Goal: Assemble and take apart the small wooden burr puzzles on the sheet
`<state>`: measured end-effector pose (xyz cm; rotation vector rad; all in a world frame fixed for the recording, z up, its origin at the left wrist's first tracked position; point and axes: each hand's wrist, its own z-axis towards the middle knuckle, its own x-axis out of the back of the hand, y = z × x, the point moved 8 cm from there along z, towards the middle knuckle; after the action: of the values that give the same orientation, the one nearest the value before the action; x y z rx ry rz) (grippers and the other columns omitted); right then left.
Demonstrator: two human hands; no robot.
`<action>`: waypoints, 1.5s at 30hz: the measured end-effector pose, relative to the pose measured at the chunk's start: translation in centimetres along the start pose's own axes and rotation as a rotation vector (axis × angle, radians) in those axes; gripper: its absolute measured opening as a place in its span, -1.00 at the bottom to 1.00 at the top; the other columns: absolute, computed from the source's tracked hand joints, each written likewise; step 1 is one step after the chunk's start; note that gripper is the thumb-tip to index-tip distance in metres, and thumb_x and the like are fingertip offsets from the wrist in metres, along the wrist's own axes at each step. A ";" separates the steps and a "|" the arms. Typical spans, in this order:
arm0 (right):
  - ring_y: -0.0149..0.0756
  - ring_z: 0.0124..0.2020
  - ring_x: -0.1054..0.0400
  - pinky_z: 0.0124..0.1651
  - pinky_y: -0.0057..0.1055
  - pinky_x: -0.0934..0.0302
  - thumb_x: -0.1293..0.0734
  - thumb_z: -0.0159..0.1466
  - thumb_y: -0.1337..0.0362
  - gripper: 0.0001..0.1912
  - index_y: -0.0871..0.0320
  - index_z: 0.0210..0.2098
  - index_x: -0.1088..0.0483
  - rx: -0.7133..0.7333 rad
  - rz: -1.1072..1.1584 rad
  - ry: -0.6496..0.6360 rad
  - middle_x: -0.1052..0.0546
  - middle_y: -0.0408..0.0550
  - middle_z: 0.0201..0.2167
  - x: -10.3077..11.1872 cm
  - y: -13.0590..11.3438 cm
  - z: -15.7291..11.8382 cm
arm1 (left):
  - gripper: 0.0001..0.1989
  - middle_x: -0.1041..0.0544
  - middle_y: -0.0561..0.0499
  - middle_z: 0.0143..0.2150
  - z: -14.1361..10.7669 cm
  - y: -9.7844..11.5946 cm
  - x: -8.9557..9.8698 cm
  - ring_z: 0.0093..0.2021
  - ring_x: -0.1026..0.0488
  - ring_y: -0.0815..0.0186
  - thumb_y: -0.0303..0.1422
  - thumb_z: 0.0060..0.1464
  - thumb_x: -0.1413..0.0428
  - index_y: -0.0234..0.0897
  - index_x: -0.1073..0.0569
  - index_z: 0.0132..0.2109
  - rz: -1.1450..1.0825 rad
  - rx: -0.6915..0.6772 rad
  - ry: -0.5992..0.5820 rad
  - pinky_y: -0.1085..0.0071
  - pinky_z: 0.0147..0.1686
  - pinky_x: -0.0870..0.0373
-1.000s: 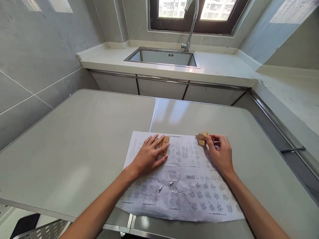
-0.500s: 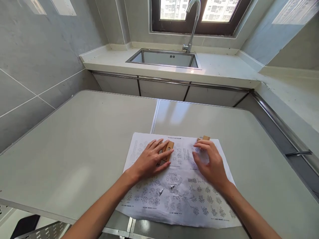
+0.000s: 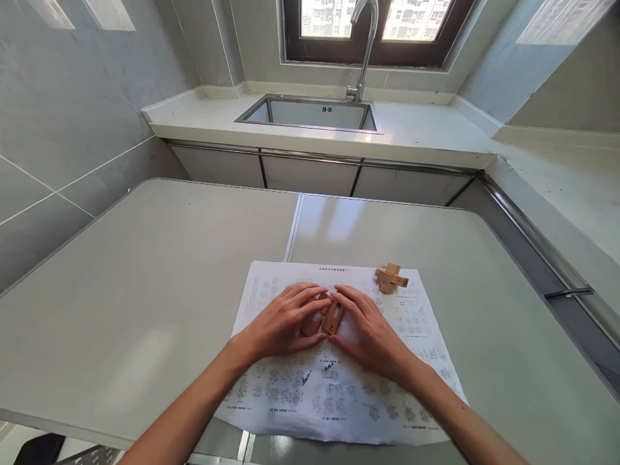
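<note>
A printed sheet with rows of small diagrams lies on the table. On its middle are several wooden blocks, one marked with a 2, partly covered by both hands. My left hand curves round their left side, fingers bent over them. From the right, my right hand touches the same blocks with its fingertips. A small stack of crossed wooden pieces rests near the sheet's top right corner, apart from both hands.
The pale table has a metal seam across it. Beyond stands a counter with a sink and faucet under a window. A dark object shows below the table's left front edge.
My right hand has moved left from the crossed pieces to the blocks beside my left hand. The crossed pieces are now uncovered. The view has shifted slightly.
</note>
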<state>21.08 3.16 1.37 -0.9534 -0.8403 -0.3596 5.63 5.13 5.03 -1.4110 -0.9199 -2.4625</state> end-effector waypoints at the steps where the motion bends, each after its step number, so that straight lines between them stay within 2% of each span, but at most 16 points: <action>1: 0.09 0.46 -0.16 0.42 0.21 -0.24 -0.42 0.39 0.25 -0.17 -0.09 0.52 0.00 -0.001 0.001 0.006 -0.26 0.13 0.44 0.1 0.1 0.0 | -0.40 -0.47 -0.20 0.35 -0.1 -0.3 0.1 0.38 -0.38 -0.01 -0.22 0.27 -0.27 -0.13 -0.35 0.39 0.012 0.019 -0.018 -0.04 0.36 -0.40; 5: 0.10 0.42 -0.22 0.40 0.19 -0.27 -0.42 0.37 0.24 -0.20 -0.06 0.50 -0.05 -0.014 0.001 0.032 -0.30 0.16 0.39 0.5 0.4 0.1 | -0.34 -0.45 -0.20 0.35 -0.2 -1.5 0.5 0.35 -0.38 -0.06 -0.12 0.24 -0.30 -0.10 -0.33 0.40 0.054 0.077 -0.080 -0.07 0.33 -0.37; 10: 0.13 0.42 -0.22 0.37 0.20 -0.30 -0.43 0.36 0.21 -0.21 -0.07 0.48 -0.06 -0.054 0.011 0.047 -0.27 0.18 0.41 0.9 1.1 0.0 | -0.32 -0.46 -0.21 0.32 -0.2 -3.0 1.3 0.33 -0.37 -0.06 -0.02 0.22 -0.30 -0.15 -0.35 0.36 0.091 0.146 -0.078 -0.06 0.32 -0.35; 13: 0.16 0.43 -0.20 0.38 0.21 -0.29 -0.43 0.35 0.23 -0.21 -0.06 0.48 -0.07 -0.087 0.004 0.074 -0.23 0.19 0.43 1.1 1.4 0.0 | -0.49 -0.48 -0.20 0.28 -0.4 -4.4 2.1 0.28 -0.39 -0.04 -0.07 0.29 -0.25 -0.17 -0.40 0.27 0.136 0.232 -0.030 -0.05 0.28 -0.36; 17: 0.20 0.41 -0.21 0.38 0.28 -0.25 -0.46 0.33 0.22 -0.22 -0.02 0.45 -0.10 -0.130 -0.026 0.128 -0.28 0.22 0.39 1.7 1.7 0.1 | -0.68 -0.51 -0.18 0.16 -0.9 -5.7 2.9 0.16 -0.43 0.00 -0.08 0.33 -0.19 -0.23 -0.46 0.01 0.186 0.334 0.040 0.02 0.15 -0.42; 20: 0.20 0.37 -0.26 0.36 0.29 -0.25 -0.47 0.32 0.21 -0.22 -0.02 0.44 -0.11 -0.116 -0.024 0.142 -0.35 0.21 0.32 2.0 1.7 0.3 | -0.70 -0.51 -0.17 0.09 -1.0 -6.0 2.9 0.10 -0.42 0.02 -0.08 0.35 -0.17 -0.23 -0.44 -0.12 0.207 0.365 0.057 0.06 0.09 -0.43; 24: 0.19 0.34 -0.28 0.34 0.26 -0.29 -0.47 0.32 0.21 -0.24 -0.02 0.41 -0.13 -0.112 -0.002 0.156 -0.37 0.19 0.30 2.3 1.5 0.4 | -0.75 -0.52 -0.14 0.03 -0.9 -5.7 2.7 0.04 -0.42 0.06 -0.13 0.37 -0.16 -0.23 -0.43 -0.15 0.205 0.357 0.067 0.14 0.00 -0.43; 29: 0.15 0.32 -0.29 0.32 0.20 -0.33 -0.50 0.30 0.21 -0.25 -0.01 0.39 -0.16 -0.128 0.041 0.174 -0.38 0.17 0.30 2.6 1.4 0.3 | -0.75 -0.56 -0.05 -0.20 -0.7 -5.0 2.6 -0.19 -0.45 0.17 -0.20 0.45 -0.06 -0.22 -0.44 -0.20 0.183 0.306 0.082 0.24 -0.14 -0.37; 32: 0.12 0.33 -0.29 0.33 0.18 -0.32 -0.50 0.30 0.20 -0.27 -0.01 0.37 -0.18 -0.126 0.091 0.187 -0.37 0.16 0.30 2.8 1.3 0.2 | -0.72 -0.56 0.00 -0.29 -1.1 -5.2 2.5 -0.31 -0.46 0.24 -0.13 0.45 -0.06 -0.22 -0.46 -0.14 0.046 0.396 0.103 0.32 -0.26 -0.34; 36: 0.14 0.34 -0.30 0.34 0.19 -0.32 -0.51 0.29 0.16 -0.27 -0.02 0.36 -0.19 -0.105 0.130 0.198 -0.38 0.16 0.30 2.9 1.2 0.2 | -0.70 -0.52 0.12 -0.42 -1.7 -5.6 1.1 -0.45 -0.43 0.34 -0.08 0.49 0.03 -0.21 -0.41 -0.05 -0.318 0.580 0.064 0.41 -0.35 -0.31; 39: 0.14 0.35 -0.30 0.34 0.20 -0.32 -0.51 0.29 0.14 -0.28 -0.01 0.35 -0.21 -0.093 0.136 0.209 -0.38 0.17 0.31 3.0 1.0 0.2 | -0.67 -0.44 0.15 -0.45 -1.6 -4.9 0.2 -0.46 -0.37 0.36 -0.06 0.50 0.09 -0.22 -0.35 -0.07 -0.505 0.605 0.031 0.42 -0.36 -0.30; 45: 0.14 0.33 -0.34 0.32 0.20 -0.33 -0.51 0.29 0.12 -0.33 -0.01 0.31 -0.25 -0.086 0.143 0.257 -0.41 0.18 0.31 3.5 0.6 0.0 | -0.64 -0.40 0.11 -0.38 -1.5 -4.3 -0.2 -0.40 -0.32 0.35 -0.03 0.48 0.08 -0.23 -0.36 0.00 -0.660 0.626 0.023 0.42 -0.35 -0.30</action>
<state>23.67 3.79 3.70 -1.0158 -0.5229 -0.3877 2.86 7.67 2.50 -0.9462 -2.1811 -2.1894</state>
